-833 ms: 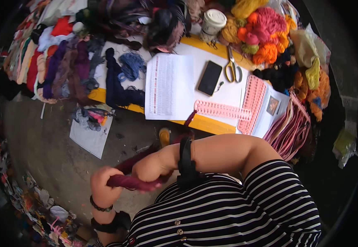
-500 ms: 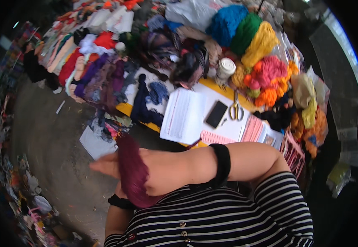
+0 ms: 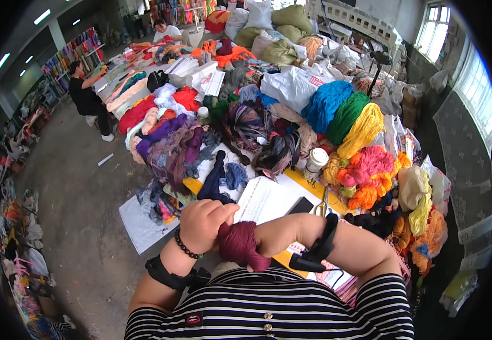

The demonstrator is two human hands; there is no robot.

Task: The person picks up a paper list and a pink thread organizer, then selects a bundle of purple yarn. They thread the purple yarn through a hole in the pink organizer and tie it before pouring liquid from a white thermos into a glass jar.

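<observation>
Yarn wkshop (skeins (image 3: 349,118) on tbl (image 3: 303,182))

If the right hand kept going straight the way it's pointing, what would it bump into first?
The maroon yarn, which already lies against the right hand. Past it, the left hand would probably be next, though depth is hard to judge here.

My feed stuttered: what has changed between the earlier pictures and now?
The right hand has moved rightward with the maroon yarn, now bundled and hiding its fingers. The left hand, mostly hidden just before, shows again, gripping the yarn's left side. The view has tilted up. Phone, scissors and lidded cup stayed put.
</observation>
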